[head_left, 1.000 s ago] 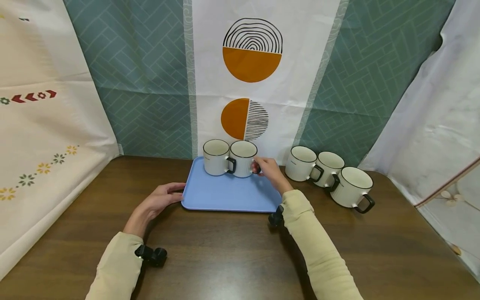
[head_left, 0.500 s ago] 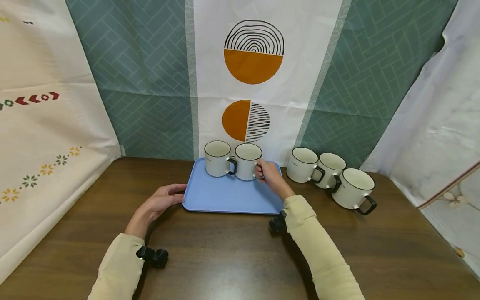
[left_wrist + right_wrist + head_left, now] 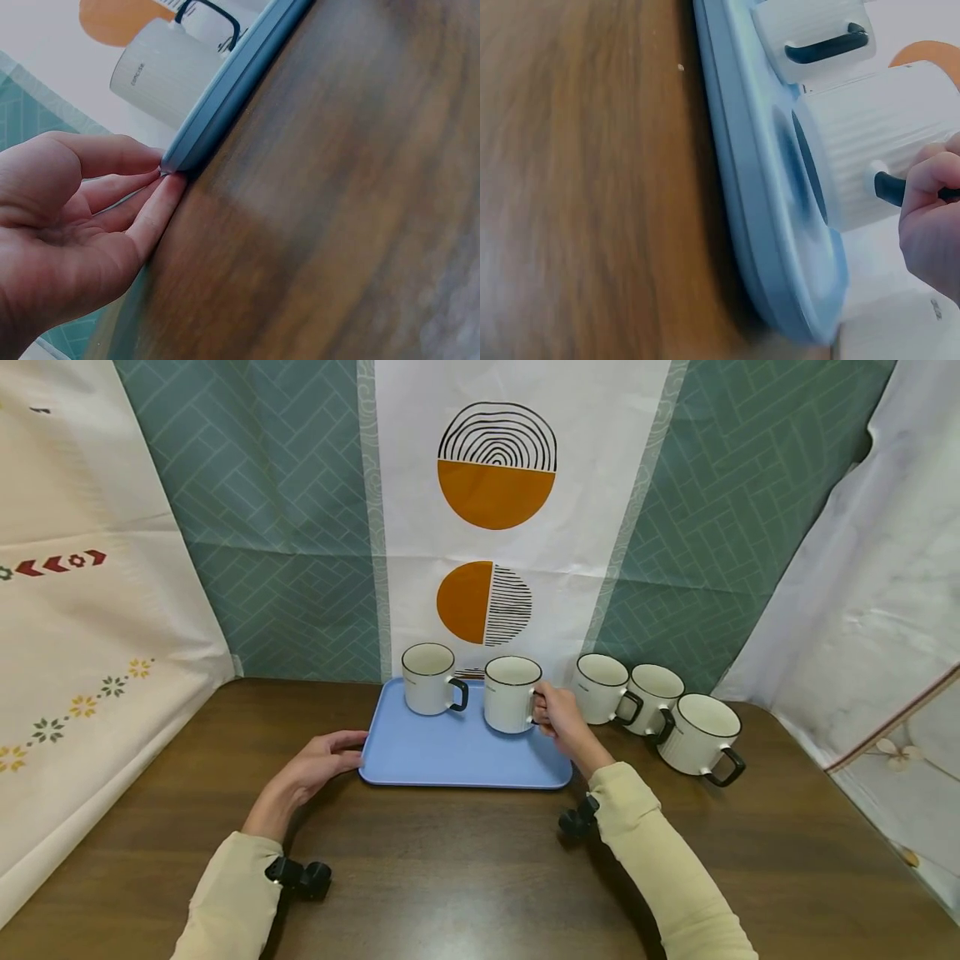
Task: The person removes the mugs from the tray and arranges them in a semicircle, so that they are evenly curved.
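A blue tray [image 3: 450, 758] lies on the brown table. A white mug with a black rim [image 3: 427, 681] stands at the tray's far left. My right hand [image 3: 561, 722] grips the black handle of a second white mug [image 3: 510, 697], which is upright over the tray's right part. In the right wrist view this held mug [image 3: 862, 142] seems slightly above the tray [image 3: 735, 165], with a shadow under it. The straight fingers of my left hand [image 3: 311, 768] touch the tray's near left corner. The left wrist view shows those fingertips [image 3: 161, 195] against the tray's rim [image 3: 232, 90].
Three more white mugs stand on the table right of the tray: one [image 3: 603, 687], another [image 3: 655, 693] and the nearest [image 3: 701, 735]. Patterned cloth hangs close behind and at both sides. Bare wooden table [image 3: 450, 877] lies in front of the tray.
My right hand closed on the second mug's handle and carried it right and toward me, away from the first mug. The left hand stayed at the tray's corner.
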`<state>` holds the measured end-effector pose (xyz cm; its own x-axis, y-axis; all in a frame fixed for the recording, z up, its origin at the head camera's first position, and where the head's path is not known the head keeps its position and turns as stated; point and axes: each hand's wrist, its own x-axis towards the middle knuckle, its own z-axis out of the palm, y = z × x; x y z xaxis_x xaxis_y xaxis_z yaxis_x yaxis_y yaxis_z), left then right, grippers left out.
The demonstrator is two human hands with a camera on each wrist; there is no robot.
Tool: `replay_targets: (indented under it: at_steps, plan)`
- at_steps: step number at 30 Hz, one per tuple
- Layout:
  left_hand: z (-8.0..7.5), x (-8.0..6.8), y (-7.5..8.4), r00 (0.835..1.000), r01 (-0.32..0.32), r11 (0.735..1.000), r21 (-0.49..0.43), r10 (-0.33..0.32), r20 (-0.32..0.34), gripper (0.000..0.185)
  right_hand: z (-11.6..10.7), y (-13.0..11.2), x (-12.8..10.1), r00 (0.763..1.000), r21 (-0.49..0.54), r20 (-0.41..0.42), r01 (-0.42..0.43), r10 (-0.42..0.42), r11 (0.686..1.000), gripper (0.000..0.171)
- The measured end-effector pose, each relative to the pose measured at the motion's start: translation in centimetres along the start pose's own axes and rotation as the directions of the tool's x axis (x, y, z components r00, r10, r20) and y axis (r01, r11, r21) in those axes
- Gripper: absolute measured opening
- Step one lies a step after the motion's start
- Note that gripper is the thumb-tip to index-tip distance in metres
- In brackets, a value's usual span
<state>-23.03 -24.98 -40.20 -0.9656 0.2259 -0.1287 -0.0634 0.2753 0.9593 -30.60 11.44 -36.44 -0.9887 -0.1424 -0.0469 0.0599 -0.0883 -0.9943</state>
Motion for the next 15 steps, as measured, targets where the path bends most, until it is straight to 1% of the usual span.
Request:
replay_targets:
  at_steps: [3, 6, 15]
  plan:
    - [-0.1, 0.0, -0.1, 1.000, 0.000, 1.000, -0.015, 0.000, -0.002, 0.053, -0.8, -0.5, -0.7, 1.000, -0.001, 0.007, 0.006, -0.006, 1.000, 0.037]
    - [-0.2, 0.0, -0.1, 1.000, -0.002, 1.000, -0.009, 0.002, 0.001, 0.053, -1.6, -1.1, -1.5, 1.000, 0.013, 0.008, 0.018, -0.018, 1.000, 0.038]
    - [-0.1, 0.0, 0.0, 1.000, 0.005, 1.000, -0.005, -0.005, 0.005, 0.053, -4.1, -2.9, -4.5, 0.996, 0.043, 0.034, 0.082, -0.084, 0.996, 0.041]
